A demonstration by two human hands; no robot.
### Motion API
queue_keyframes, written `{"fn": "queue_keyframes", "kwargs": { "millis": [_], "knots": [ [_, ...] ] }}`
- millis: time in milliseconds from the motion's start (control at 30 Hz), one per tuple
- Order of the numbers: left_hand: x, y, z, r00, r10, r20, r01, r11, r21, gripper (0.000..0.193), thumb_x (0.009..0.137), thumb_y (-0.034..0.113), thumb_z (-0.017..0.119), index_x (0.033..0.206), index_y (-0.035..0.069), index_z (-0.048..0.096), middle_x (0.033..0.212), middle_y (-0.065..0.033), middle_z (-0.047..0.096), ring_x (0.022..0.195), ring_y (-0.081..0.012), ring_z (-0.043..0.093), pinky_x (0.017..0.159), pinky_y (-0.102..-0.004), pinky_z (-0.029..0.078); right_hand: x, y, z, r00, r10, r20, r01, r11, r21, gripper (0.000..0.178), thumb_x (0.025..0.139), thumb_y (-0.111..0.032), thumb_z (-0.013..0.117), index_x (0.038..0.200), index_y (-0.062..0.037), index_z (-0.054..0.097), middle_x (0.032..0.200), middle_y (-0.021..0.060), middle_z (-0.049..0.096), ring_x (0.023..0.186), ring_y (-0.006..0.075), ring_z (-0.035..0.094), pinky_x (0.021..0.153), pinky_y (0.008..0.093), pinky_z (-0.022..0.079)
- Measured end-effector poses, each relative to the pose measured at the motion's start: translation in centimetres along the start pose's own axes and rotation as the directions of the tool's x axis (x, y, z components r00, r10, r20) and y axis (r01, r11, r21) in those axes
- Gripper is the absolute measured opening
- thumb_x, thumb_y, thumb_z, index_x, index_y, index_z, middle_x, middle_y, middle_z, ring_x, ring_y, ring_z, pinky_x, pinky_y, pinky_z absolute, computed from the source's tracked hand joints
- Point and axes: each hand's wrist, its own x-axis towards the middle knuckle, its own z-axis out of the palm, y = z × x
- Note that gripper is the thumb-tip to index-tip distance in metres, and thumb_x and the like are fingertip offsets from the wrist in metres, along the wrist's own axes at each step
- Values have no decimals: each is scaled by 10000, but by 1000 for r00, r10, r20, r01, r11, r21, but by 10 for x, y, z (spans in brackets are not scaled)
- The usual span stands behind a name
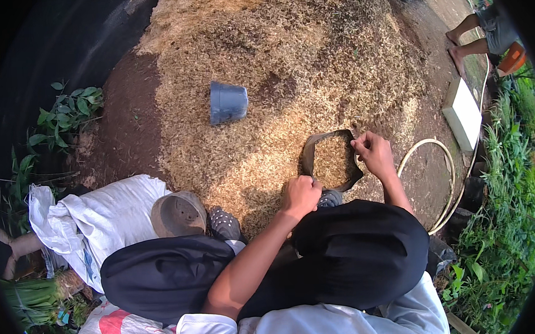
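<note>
A black, soft-walled grow bag (355,175) stands on the ground before my right knee, its mouth held wide. Light brown husk-like material (333,160) fills the part of it that shows. My left hand (301,194) is closed on the near left edge of the bag. With thumb and fingers pinched, my right hand (374,153) grips the right side of the rim. A grey-blue plastic pot (228,102) lies on its side on the husk pile, beyond the bag and to the left.
Loose husks (260,45) spread over the ground ahead. A brown pot with holes (180,214) tilts beside a white sack (107,207) at left. To the right are a pale hose (452,180), a white box (462,115), plants (503,214) and another person's legs (471,47).
</note>
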Motion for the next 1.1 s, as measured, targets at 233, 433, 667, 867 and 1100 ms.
{"fn": "queue_keyframes", "kwargs": {
  "millis": [233,433,667,867,1100],
  "knots": [
    [5,12,-34,989,59,-133,-27,972,235,530,1029,517,596,861,30,720,762,-201,738,780,-395,742,776,-486,579,-8,-31,-28,997,6,78,6,988,-151,389,940,-396,796,841,-26,724,682,128,716,642,247,714,690,404,549],
    [35,-25,-113,797,-93,-596,-38,978,-203,272,1053,277,610,909,65,700,742,-68,706,681,-277,705,660,-432,536,29,-120,-9,854,-442,274,462,887,-9,382,1015,-423,707,1051,-45,671,782,104,733,695,223,735,695,381,571],
    [40,-130,-197,581,-82,-810,14,996,-91,354,1015,160,619,1363,111,660,1512,-120,568,1421,-318,507,1211,-458,368,102,-222,144,866,163,472,44,917,-396,743,1048,-562,546,1545,-19,450,1490,251,515,1264,405,619,1088,514,510],
    [71,-169,-174,704,-61,-707,57,998,-30,532,1044,208,610,1559,110,520,1660,-153,420,1553,-359,336,1293,-491,246,39,-185,245,974,183,133,-149,962,-228,723,989,-475,667,1564,-92,453,1584,303,369,1461,471,390,1189,559,402],
    [102,-168,-179,850,-23,-527,-351,722,-597,537,1043,184,597,1565,101,504,1668,-149,406,1569,-368,305,1291,-502,242,76,-150,293,986,-61,157,-12,903,429,844,891,-380,832,1575,-96,428,1690,322,253,1558,455,280,1240,541,336]
  ]
}}
